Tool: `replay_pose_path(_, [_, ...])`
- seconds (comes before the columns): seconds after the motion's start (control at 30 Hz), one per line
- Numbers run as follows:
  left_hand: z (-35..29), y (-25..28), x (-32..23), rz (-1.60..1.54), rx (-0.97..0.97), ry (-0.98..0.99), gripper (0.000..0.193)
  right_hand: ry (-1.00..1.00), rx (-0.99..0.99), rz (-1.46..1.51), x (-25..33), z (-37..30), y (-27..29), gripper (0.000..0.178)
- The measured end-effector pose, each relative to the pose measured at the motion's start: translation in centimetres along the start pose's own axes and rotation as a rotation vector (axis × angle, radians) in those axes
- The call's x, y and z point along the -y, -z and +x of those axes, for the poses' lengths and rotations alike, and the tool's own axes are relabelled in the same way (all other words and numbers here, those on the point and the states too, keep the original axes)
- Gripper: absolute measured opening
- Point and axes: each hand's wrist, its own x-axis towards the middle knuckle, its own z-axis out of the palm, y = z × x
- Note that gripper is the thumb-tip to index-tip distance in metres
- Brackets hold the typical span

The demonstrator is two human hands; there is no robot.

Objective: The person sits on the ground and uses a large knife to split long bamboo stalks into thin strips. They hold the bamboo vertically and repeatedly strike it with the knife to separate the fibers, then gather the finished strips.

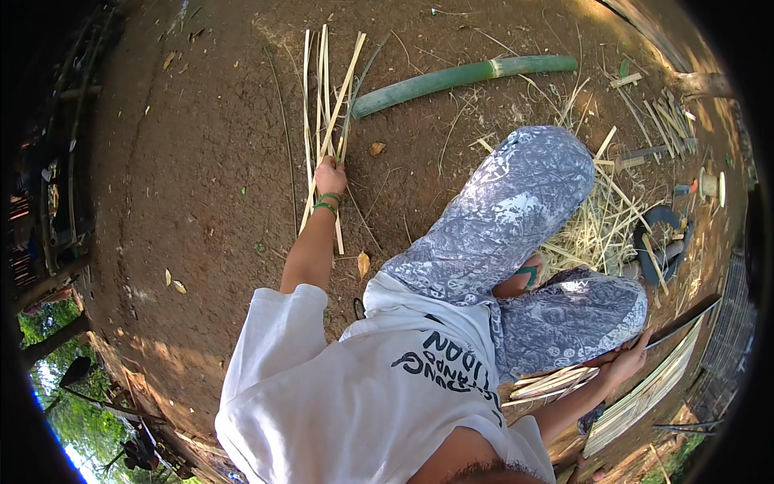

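Note:
My left hand [330, 176] reaches out to the ground on the left, its fingers closed round pale bamboo strips [324, 97]. Several of these long, thin strips fan out above the hand, and some ends stick out below the wrist. At the lower right, beside my bent knee, my right hand [625, 365] is closed on a long knife [685, 319] with a dark blade pointing away to the right. Its handle is mostly hidden by the hand. More split strips [556, 384] lie under my right forearm, next to my leg.
A green bamboo pole [459, 83] lies on the bare soil ahead. Pale shavings [601, 222] heap beyond my legs, near a dark sandal [665, 218] and a spool-like thing [711, 187]. A long bundle of strips [645, 395] lies at the right, beside a dark slatted panel [723, 331].

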Motion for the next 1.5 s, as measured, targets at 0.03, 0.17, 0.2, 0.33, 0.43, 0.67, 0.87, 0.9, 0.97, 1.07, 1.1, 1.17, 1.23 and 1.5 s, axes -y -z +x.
replay_pose_path(0.03, [0.1,0.2,0.4,-0.058,0.019,-0.014,0.026,-0.005,-0.007,-0.018,0.0,0.0,0.1,0.038])
replay_pose_path(0.17, [0.7,1.6,0.8,-0.772,0.253,0.188,0.018,0.005,-0.024,-0.038,0.0,0.0,0.2,0.040])
replay_pose_path(0.2, [0.7,2.2,0.7,-0.794,0.218,0.184,0.018,0.003,-0.023,-0.041,0.0,-0.1,0.2,0.040])
replay_pose_path(0.33, [2.2,4.1,1.9,-0.527,-0.046,0.095,0.028,0.000,-0.007,-0.047,0.0,-0.1,0.3,0.040])
replay_pose_path(0.43, [2.0,4.0,1.9,-0.071,-0.434,-0.118,0.036,0.002,0.010,-0.041,0.1,-0.2,0.2,0.040])
replay_pose_path(0.67, [-0.1,2.1,1.5,0.155,-0.098,-0.299,0.026,-0.018,0.005,-0.020,0.5,-0.8,0.1,0.044])
replay_pose_path(0.87, [-0.3,0.5,2.2,-0.027,0.050,-0.057,0.019,-0.012,0.017,-0.027,1.0,-1.5,0.2,0.044])
replay_pose_path(0.9, [-0.4,0.7,1.8,-0.266,0.116,0.039,0.020,-0.009,0.004,-0.044,1.0,-1.6,0.1,0.045])
replay_pose_path(0.97, [-0.9,1.6,1.1,-0.733,0.248,0.238,0.021,0.012,0.007,-0.035,0.6,-1.2,0.3,0.046])
replay_pose_path(1.07, [-1.8,3.5,0.2,-0.974,0.302,0.240,0.021,0.029,-0.022,-0.039,0.4,-1.1,0.1,0.047])
replay_pose_path(1.1, [-2.0,4.0,0.0,-1.051,0.313,0.245,0.020,0.032,-0.036,-0.042,0.4,-1.1,0.0,0.047])
replay_pose_path(1.17, [-3.0,5.7,-1.7,-1.137,0.383,0.226,0.022,0.020,-0.023,-0.022,0.1,-0.8,-0.1,0.047])
replay_pose_path(1.23, [-4.0,7.2,-4.3,-1.225,0.458,0.203,0.023,0.006,-0.031,-0.013,0.1,-0.9,-0.1,0.046])
replay_pose_path(1.5, [-7.2,10.1,-12.7,-1.309,0.803,0.123,0.035,-0.023,0.090,0.046,-0.8,0.4,0.9,0.038])
